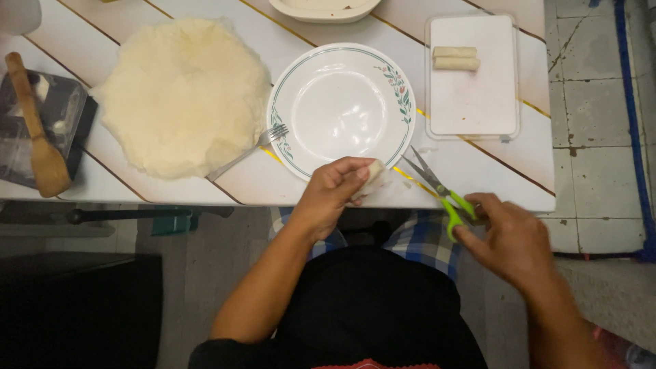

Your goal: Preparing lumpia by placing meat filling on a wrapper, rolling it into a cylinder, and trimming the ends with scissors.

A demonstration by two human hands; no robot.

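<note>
1. At the far left, a wooden spatula point(37, 130) lay across a dark tray point(65, 113) that reached the table's left edge.
2. Right of it, a wide round stack of pale wrappers point(184, 96) covered the striped table point(478, 171), its near rim close to the table's near edge.
3. A fork point(249, 150) lay slanted between the wrappers and the plate point(342, 102), its tines resting on the plate's left rim.
4. The plate was white with a green ring and a small flower pattern; its middle was bare.
5. A white dish point(324, 8) sat at the far edge, cut off by the frame.
6. The left hand point(331, 195) was clamped on a small pale roll point(372, 179), fingers curled round it, just at the plate's near rim and above the table's near edge.
7. Scissors point(437, 188) with green handles lay on the table right of the roll, blades shut and pointing far-left; the handles overhung the near edge.
8. The right hand point(509, 239) touched the green handles with its fingertips, fingers loosely bent; whether it gripped them I could not tell.
9. A clear rectangular container point(471, 102) with a white base held two rolls point(456, 57) side by side at its far end; the rest was open room.
10. Right of the table, tiled floor point(591, 102) showed, with a blue line point(632, 102) running along it.
</note>
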